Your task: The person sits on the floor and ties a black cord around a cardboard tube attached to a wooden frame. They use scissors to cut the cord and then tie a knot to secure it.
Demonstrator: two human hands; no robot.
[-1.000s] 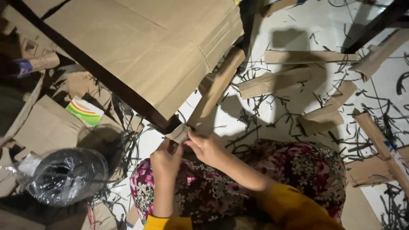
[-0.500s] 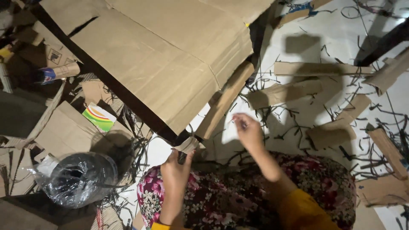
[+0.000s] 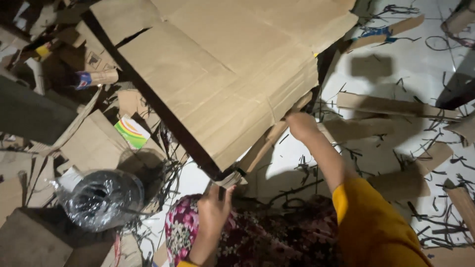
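My left hand [image 3: 213, 203] pinches the near end of a long folded cardboard strip [image 3: 264, 143] that runs up and to the right under a big stack of flat cardboard sheets [image 3: 222, 74]. My right hand [image 3: 300, 124] is stretched forward and grips the same strip farther up, at the edge of the stack. My sleeve is yellow and my lap is covered in a floral cloth [image 3: 257, 237].
More folded cardboard strips [image 3: 391, 106] and thin dark offcuts lie on the white floor at right. A roll of black strap in clear plastic [image 3: 101, 198] sits at lower left, among cardboard scraps, a colourful carton [image 3: 132, 132] and a tube [image 3: 96, 78].
My right hand has left the near end of the strip and reached forward up along it to the edge of the stack. My left hand stays at the near end. The view shifted.
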